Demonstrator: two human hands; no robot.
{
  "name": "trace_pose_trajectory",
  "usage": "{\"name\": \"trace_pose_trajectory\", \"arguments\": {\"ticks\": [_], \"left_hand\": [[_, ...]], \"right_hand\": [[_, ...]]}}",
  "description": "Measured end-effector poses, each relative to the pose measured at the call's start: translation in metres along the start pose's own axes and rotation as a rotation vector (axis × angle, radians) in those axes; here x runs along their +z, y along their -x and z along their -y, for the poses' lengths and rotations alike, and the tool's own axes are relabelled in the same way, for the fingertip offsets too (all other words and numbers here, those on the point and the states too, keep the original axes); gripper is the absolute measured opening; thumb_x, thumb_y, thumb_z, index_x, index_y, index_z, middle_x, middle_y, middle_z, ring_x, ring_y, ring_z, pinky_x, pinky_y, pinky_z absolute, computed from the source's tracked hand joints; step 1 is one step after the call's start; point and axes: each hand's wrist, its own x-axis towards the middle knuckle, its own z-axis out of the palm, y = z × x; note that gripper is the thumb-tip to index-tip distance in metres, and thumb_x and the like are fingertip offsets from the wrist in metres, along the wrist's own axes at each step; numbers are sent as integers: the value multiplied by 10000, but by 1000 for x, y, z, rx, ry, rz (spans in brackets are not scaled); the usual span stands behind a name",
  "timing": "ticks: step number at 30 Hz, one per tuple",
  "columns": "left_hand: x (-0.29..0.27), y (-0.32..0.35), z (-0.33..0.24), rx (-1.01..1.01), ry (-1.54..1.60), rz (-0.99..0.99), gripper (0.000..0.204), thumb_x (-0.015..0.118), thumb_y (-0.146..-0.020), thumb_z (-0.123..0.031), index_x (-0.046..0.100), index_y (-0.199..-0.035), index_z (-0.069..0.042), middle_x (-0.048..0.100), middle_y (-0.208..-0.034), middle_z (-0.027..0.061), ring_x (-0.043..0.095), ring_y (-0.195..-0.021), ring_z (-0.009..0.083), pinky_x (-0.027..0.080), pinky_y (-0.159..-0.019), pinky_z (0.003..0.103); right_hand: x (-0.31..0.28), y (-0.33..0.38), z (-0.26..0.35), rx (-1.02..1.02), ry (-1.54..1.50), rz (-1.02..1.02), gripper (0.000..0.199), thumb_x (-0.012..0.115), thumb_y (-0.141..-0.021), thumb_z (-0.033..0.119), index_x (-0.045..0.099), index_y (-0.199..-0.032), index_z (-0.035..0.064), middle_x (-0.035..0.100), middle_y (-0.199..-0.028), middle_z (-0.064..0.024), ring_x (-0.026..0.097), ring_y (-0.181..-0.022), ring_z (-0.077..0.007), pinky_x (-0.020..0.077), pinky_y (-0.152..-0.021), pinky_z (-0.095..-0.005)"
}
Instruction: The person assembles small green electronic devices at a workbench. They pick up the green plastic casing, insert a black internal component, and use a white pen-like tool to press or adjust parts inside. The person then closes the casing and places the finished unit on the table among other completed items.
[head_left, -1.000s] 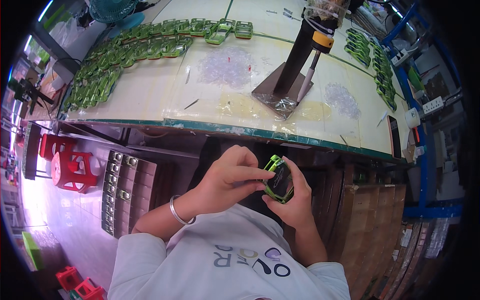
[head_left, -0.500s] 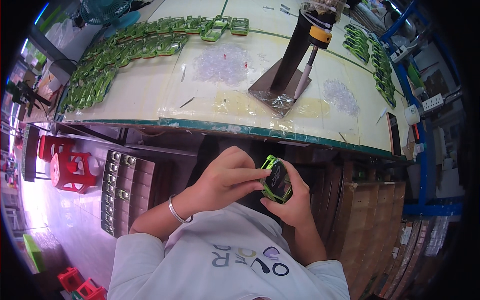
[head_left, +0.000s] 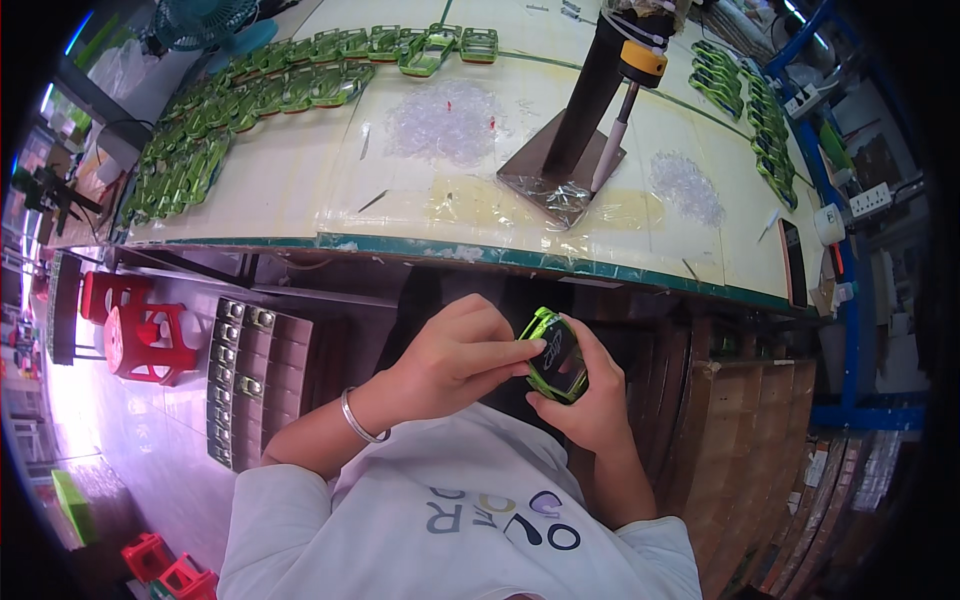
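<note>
Above my lap, in front of the table edge, is a small bright-green plastic frame with a glossy black face point(head_left: 563, 368) bearing a pale design. My right hand point(head_left: 597, 400) grips it along its right side, thumb below and fingers curled over the top. From the left, my left hand point(head_left: 452, 358) has its fingers pressed together, the index fingertip on the black face by the left rim. Its thumb is close to the lower left rim; whether anything tiny sits between those fingertips is hidden.
Rows of green plastic frames point(head_left: 340, 86) line the table's left and far side, more point(head_left: 768, 140) the right. Piles of clear plastic bits point(head_left: 445, 122) flank a dark stand point(head_left: 575, 150). A phone point(head_left: 792, 262) lies at the right edge. Left below are a compartment tray point(head_left: 285, 370) and red stools point(head_left: 150, 340).
My left index fingertip has shifted slightly right on the black face. The green frame has tilted a little, still in my right hand.
</note>
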Motion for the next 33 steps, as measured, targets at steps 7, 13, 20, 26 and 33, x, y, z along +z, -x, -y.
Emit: {"name": "trace_pose_trajectory", "arguments": {"ticks": [7, 13, 20, 26, 33], "left_hand": [[18, 4, -7, 42, -330, -7, 427, 658, -635, -63, 552, -1048, -46, 511, -708, 48, 483, -674, 211, 403, -618, 306], [28, 23, 12, -242, 147, -123, 334, 584, -753, -36, 513, -1076, 9, 574, -912, 125, 560, -789, 224, 438, -726, 290], [49, 22, 2, -914, 1083, -296, 315, 340, -883, -223, 476, -1012, 31, 594, -862, 144, 601, -782, 185, 489, -703, 300], [45, 35, 11, -1042, 1083, -205, 309, 366, -862, -204, 493, -1036, 18, 592, -857, 105, 597, -740, 146, 466, -635, 241], [55, 37, 12, -1064, 996, -139, 249, 359, -869, -191, 511, -943, -8, 610, -759, 97, 586, -671, 122, 436, -570, 225]], "right_hand": [[4, 0, -3, 153, -133, -6, 681, 711, -513, 66, 449, -1142, 60, 564, -920, -108, 574, -764, -210, 462, -671, -292], [14, -1, -7, 95, 56, -20, 671, 697, -537, 93, 429, -1151, 63, 546, -866, -109, 558, -785, -261, 457, -667, -347], [7, -6, -13, 26, 118, 145, 658, 728, -599, 189, 429, -1170, 56, 556, -896, -106, 563, -775, -222, 453, -678, -304], [-94, -67, -88, 103, 325, -609, 164, 585, -733, 78, 586, -875, -4, 564, -797, -111, 540, -704, -223, 435, -608, -303], [-147, -101, -149, 257, 574, -563, 136, 544, -744, 133, 576, -799, 13, 568, -766, -127, 552, -690, -268, 436, -634, -354]]}}
